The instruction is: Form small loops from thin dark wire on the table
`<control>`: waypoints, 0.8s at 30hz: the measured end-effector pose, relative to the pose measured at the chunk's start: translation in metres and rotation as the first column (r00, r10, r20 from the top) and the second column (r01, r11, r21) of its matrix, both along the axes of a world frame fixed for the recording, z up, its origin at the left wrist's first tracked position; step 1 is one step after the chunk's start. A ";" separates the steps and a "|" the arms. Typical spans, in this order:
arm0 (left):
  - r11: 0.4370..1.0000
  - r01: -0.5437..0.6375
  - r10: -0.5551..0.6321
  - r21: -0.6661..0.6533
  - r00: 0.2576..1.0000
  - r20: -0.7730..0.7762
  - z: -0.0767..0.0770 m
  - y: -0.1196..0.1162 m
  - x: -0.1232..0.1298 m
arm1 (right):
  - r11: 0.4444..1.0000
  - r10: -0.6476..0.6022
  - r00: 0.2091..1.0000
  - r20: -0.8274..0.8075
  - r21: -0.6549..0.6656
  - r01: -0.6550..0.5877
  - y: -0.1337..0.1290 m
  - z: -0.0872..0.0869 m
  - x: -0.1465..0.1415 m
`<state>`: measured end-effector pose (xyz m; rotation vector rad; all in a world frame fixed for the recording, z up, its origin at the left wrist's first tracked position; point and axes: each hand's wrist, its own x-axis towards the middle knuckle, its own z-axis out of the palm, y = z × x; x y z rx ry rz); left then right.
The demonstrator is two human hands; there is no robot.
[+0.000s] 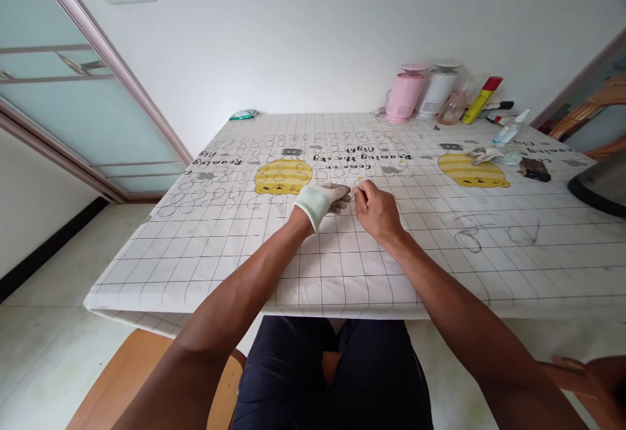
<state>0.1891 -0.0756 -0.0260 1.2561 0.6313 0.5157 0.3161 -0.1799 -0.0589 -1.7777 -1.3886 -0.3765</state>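
Observation:
My left hand (325, 201), in a whitish knit glove with greyish fingers, is over the table's middle with its fingers drawn together and pointing right. Facing it, my bare right hand (377, 209) makes a pinch, thumb against curled forefinger. The fingertips of both hands nearly meet; whatever thin thing they hold is too small to make out. Many thin wire-like rings (200, 198) lie in rows on the cloth, left of and beyond my hands. To the right of my right hand lies a loose, tangled coil of thin dark strand (468, 239).
A checked tablecloth (220, 280) covers the table. Along the wall stand a pink cylinder (405, 97), a white cylinder (437, 95) and a yellow spray can (478, 105). Nearer right are a clear bottle (511, 130), a crumpled glove (499, 154) and a dark box (535, 169).

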 end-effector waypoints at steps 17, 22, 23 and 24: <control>0.997 0.080 -0.080 0.003 0.997 0.003 0.010 0.003 -0.010 | 0.983 0.181 0.969 -0.168 0.027 -0.179 -0.011 0.006 0.004; 0.988 0.119 -0.127 0.101 0.989 0.078 0.001 0.008 -0.009 | 0.981 0.192 0.964 -0.183 0.027 -0.191 -0.010 0.005 0.003; 0.987 0.121 -0.130 0.109 0.988 0.083 -0.001 0.009 -0.009 | 0.981 0.195 0.963 -0.188 0.030 -0.192 -0.010 0.005 0.002; 0.987 0.119 -0.129 0.110 0.988 0.084 -0.001 0.009 -0.008 | 0.980 0.200 0.958 -0.204 0.036 -0.197 -0.010 0.005 0.002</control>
